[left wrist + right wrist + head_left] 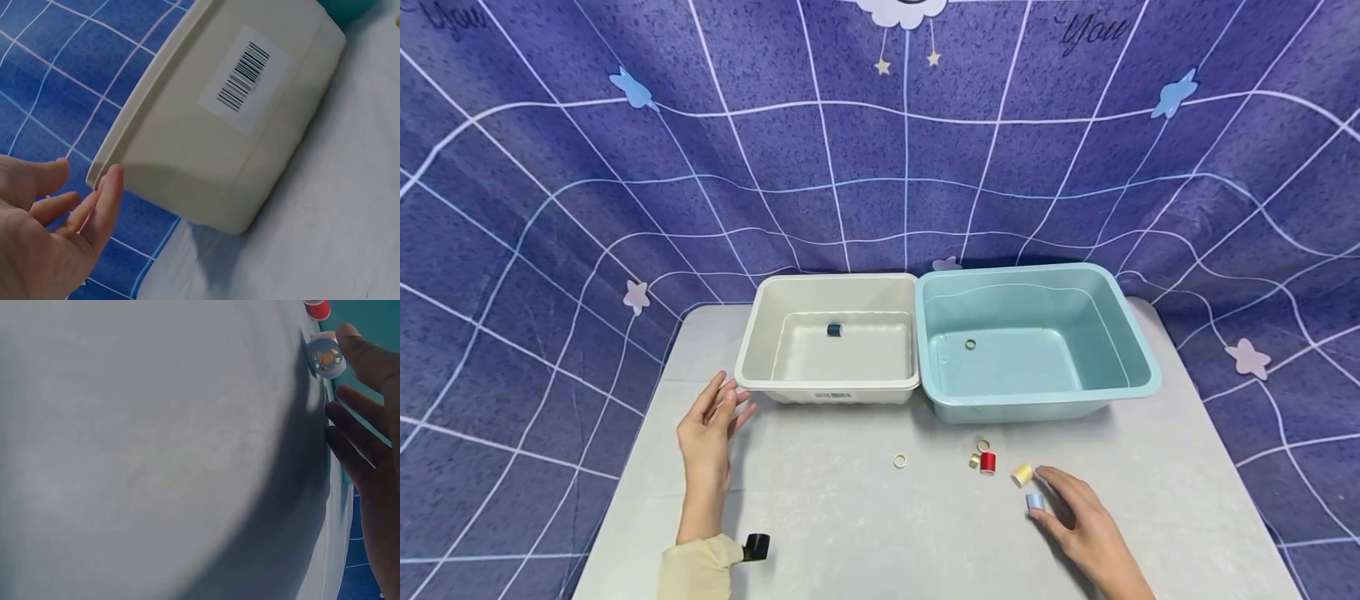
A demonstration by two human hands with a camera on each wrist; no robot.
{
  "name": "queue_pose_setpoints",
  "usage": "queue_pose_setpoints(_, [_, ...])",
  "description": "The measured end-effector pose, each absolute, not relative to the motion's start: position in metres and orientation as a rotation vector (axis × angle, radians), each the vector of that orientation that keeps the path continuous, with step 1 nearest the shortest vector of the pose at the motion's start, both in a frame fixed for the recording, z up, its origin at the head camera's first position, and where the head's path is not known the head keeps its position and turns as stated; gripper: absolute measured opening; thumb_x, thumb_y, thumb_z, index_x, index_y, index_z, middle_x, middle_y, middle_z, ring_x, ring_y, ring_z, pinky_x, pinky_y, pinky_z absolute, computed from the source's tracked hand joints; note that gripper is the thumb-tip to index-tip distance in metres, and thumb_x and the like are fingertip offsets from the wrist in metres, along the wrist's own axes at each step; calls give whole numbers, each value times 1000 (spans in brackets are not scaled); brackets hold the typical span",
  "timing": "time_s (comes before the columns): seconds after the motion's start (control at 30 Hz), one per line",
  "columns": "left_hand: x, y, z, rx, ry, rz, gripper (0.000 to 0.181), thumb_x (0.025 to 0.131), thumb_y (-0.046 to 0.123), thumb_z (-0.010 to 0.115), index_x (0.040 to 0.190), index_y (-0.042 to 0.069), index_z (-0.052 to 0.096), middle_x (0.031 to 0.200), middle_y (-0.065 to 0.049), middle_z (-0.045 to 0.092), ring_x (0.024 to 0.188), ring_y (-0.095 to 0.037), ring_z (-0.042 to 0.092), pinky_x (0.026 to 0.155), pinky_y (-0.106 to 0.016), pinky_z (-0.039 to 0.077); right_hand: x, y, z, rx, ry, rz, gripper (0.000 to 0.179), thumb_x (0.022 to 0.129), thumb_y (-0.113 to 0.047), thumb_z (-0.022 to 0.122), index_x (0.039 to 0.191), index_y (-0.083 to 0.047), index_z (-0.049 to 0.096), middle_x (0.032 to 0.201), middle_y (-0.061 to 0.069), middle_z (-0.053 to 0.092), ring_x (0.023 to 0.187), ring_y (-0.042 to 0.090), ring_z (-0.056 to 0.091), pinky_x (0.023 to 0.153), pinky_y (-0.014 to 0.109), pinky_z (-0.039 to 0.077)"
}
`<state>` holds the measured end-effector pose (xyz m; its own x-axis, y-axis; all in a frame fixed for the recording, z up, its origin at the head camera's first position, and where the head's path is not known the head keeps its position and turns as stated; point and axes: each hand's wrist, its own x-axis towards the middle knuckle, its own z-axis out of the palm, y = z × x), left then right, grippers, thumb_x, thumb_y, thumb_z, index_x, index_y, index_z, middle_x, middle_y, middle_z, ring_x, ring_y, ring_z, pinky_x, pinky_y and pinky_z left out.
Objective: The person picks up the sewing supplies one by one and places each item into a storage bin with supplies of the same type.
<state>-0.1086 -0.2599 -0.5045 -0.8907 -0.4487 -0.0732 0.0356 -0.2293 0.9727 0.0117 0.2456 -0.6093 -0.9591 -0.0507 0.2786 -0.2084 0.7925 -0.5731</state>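
Observation:
At the front left corner of the white bin (pixel 831 386), my left hand (pixel 707 421) has its fingers loosely spread. Its fingertips reach the rim in the left wrist view; whether they touch is hard to tell. My right hand (pixel 1086 525) is at a light blue thread spool (pixel 1035 501), thumb beside it and fingers extended, not closed round it. Just beyond lies a yellow thread spool (pixel 1022 475). A red thread spool (pixel 988 463) stands further left with two small gold rings (pixel 982 446) around it. In the white bin lies a dark blue thread spool (pixel 834 330).
A light blue bin (pixel 1037 400) adjoins the white bin on the right, with one ring (pixel 970 344) inside. Another ring (pixel 900 460) lies alone on the white-covered table (pixel 865 533). A blue patterned curtain (pixel 865 150) hangs behind and at both sides.

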Motion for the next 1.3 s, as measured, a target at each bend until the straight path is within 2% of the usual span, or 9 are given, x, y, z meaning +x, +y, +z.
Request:
queue_pose_setpoints(0.17, [-113,-260,-505,534,-1576,-2285,50,102,1,61,150,-6,50,112,-7,70,93,-13,76,85,-29,69,10,244,-612,220,-2747,882,59,75,-16,94,128,-15,71,125,1,72,113,22,62,103,1,39])
queue_pose_setpoints(0.33, [-118,-260,-504,586,-1512,-2349,52,100,3,65,150,-7,50,102,-5,70,89,-13,74,87,-30,69,9,244,-614,214,-2769,851,55,74,-18,94,124,-16,72,120,-3,73,109,17,63,96,6,46])
queue_pose_setpoints(0.6, [-123,-260,-503,646,-1447,-2436,55,100,3,65,151,-5,49,100,-6,66,88,-13,73,88,-30,69,7,245,-616,250,-2744,858,53,73,-17,95,122,-17,74,116,-6,74,105,15,65,95,3,45])
queue_pose_setpoints(0.9, [-131,-256,-501,645,-1506,-2390,53,99,-1,64,150,-6,50,111,-9,60,87,-12,70,85,-27,69,8,244,-615,305,-2680,895,40,72,-11,94,107,-18,77,106,-10,74,98,12,65,91,3,47])
queue_pose_setpoints(1.3, [-131,-251,-502,645,-1545,-2337,52,98,-6,65,148,-7,52,112,-9,58,86,-12,71,80,-24,69,11,247,-617,326,-2696,902,48,70,-10,96,113,-17,76,109,-8,73,100,7,61,93,-2,43])
